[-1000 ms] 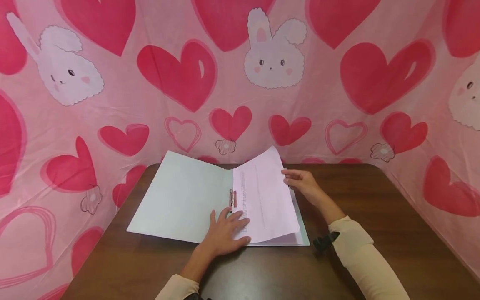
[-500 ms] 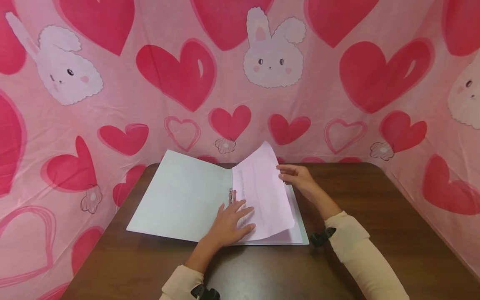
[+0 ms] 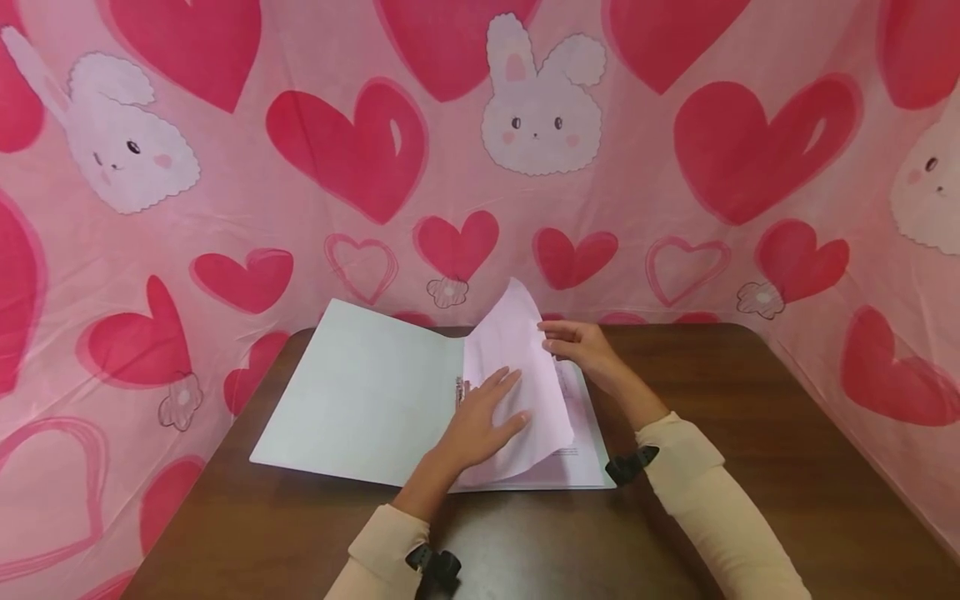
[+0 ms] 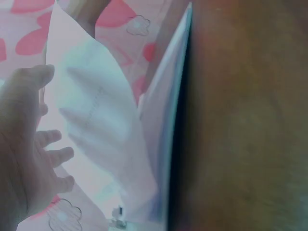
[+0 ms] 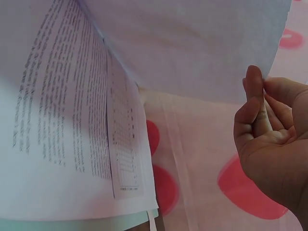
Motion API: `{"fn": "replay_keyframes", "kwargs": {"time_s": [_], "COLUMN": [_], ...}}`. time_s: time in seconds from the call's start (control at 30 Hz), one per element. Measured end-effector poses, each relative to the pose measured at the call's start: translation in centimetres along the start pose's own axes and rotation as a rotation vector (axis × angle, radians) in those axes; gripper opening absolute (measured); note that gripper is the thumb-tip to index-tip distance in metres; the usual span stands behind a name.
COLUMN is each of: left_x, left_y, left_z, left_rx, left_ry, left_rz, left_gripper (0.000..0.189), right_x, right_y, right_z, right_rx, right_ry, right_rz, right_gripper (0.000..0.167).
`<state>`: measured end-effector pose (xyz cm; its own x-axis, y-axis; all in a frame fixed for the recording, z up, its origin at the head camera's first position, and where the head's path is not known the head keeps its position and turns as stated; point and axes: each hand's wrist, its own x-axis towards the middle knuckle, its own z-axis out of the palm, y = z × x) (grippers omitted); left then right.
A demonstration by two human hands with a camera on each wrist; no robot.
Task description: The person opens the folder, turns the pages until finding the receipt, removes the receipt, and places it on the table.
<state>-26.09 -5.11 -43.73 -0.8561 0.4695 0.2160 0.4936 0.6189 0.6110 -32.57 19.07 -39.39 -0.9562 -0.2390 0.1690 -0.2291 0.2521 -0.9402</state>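
On the wooden table (image 3: 750,408), your right hand (image 3: 592,354) pinches the paper sheet (image 3: 543,400) by its free edge above the pale-green clip folder (image 3: 352,392), probably the best hold for light, creasable paper, while your left hand (image 3: 474,427) spreads its fingers nearby.

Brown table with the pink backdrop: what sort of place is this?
Perhaps a desk set up indoors for paperwork, though I can't be sure: a brown table, a pink patterned backdrop around it, and an open folder of papers.
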Motion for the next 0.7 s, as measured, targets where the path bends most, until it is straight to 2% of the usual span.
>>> {"fn": "replay_keyframes", "kwargs": {"time_s": [0.4,0.7], "left_x": [2.5,3.6], "left_y": [1.7,2.8], "left_z": [-1.7,-2.4], "left_rx": [-0.106,-0.097], "left_ry": [-0.027,-0.019], "left_rz": [-0.011,-0.009], "left_gripper": [0.074,0.072], "right_x": [0.5,0.3], "right_y": [-1.6,-2.0], "right_z": [1.4,1.7], "right_rx": [-0.003,0.028], "right_ry": [-0.014,-0.04], "right_rz": [-0.03,-0.042], "right_gripper": [0.04,0.041]}}
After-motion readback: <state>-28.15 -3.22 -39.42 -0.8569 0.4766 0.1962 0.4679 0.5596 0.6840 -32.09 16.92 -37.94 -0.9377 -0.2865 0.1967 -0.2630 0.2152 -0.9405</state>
